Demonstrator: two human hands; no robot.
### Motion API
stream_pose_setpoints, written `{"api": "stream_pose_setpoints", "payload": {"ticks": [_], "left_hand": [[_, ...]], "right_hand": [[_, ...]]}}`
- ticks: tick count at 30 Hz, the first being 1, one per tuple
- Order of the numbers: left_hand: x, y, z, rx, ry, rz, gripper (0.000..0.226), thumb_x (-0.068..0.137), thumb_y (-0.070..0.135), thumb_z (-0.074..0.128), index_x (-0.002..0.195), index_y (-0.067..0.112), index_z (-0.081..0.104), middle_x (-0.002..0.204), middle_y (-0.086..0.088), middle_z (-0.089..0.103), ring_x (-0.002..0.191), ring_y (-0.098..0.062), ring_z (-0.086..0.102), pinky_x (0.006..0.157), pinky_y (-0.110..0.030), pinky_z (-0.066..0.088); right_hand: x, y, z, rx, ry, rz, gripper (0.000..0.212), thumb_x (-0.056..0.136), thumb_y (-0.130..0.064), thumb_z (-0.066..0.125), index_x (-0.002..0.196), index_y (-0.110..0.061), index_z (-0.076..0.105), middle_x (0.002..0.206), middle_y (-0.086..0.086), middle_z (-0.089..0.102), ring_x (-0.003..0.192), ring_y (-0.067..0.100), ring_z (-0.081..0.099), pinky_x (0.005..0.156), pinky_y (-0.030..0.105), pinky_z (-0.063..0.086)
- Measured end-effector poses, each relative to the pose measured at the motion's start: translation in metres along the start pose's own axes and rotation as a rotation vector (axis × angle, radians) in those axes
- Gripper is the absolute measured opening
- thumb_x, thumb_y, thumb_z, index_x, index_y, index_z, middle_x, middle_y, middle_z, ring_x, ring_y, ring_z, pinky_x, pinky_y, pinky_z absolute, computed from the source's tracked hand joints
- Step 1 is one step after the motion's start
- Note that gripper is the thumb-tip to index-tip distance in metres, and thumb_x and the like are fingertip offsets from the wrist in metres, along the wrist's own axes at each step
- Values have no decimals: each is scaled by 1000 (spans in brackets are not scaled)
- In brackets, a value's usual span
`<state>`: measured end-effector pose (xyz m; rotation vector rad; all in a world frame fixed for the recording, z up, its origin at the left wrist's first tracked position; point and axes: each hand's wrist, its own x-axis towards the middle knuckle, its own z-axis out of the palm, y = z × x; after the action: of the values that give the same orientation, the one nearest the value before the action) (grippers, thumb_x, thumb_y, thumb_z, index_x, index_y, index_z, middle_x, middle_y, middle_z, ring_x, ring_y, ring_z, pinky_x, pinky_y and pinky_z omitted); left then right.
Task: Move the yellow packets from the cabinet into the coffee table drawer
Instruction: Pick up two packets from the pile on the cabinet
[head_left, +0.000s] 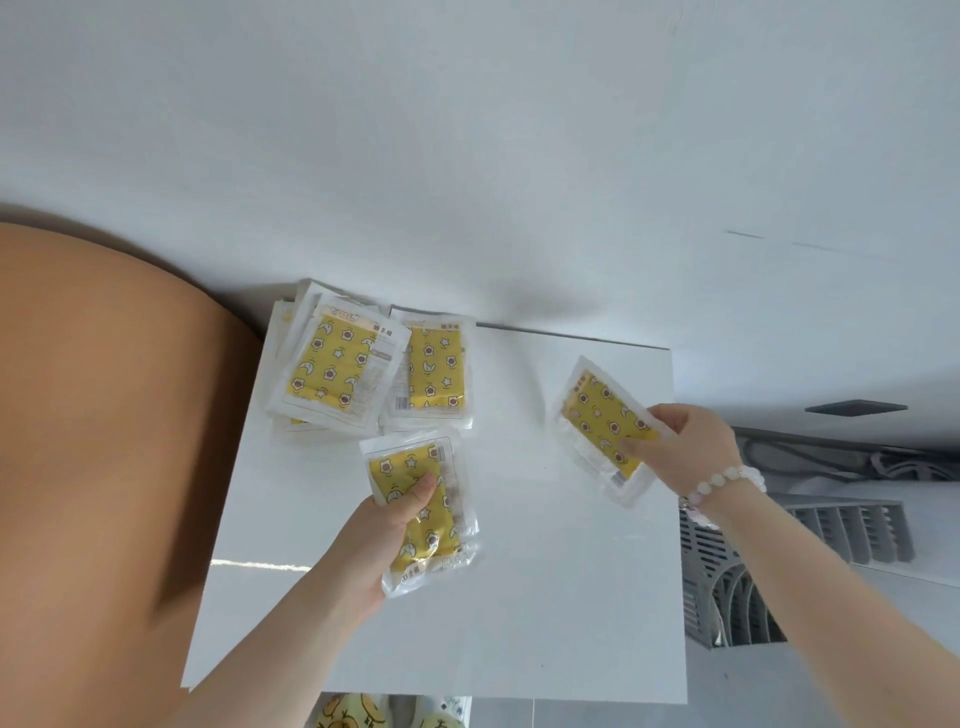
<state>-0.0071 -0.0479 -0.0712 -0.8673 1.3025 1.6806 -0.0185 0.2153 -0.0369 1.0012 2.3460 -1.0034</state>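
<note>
Packets (340, 371) look slick; left hand (379, 540) pinches one, right hand (691, 441) pinches another by its edge, so either could slip out mid-carry, I reckon.

wall: plain white wall (467, 130) behind the white cabinet top (519, 623) | left edge: tan rounded form (93, 415) against it | right edge: grey slotted rack (727, 587) lower down, dark cables (831, 460) beyond | light: soft, even
</note>
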Motion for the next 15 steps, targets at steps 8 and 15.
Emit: {"api": "stream_pose_setpoints", "payload": {"ticks": [8, 15], "left_hand": [[-1, -3, 7, 42, 9, -42, 23, 89, 31, 61, 104, 15, 68, 93, -4, 74, 87, -25, 69, 83, -39, 53], [-7, -4, 16, 142, -86, -52, 20, 89, 30, 62, 103, 17, 68, 74, 8, 74, 67, -5, 70, 64, -19, 54]], "right_hand": [[-31, -50, -71, 38, -362, -294, 17, 69, -4, 79, 73, -14, 67, 71, -1, 73, 65, 10, 67, 64, 16, 52], [-48, -98, -58, -371, -716, -474, 22, 58, -56, 74, 71, -39, 73, 82, 6, 72, 87, 32, 66, 92, 51, 47]]}}
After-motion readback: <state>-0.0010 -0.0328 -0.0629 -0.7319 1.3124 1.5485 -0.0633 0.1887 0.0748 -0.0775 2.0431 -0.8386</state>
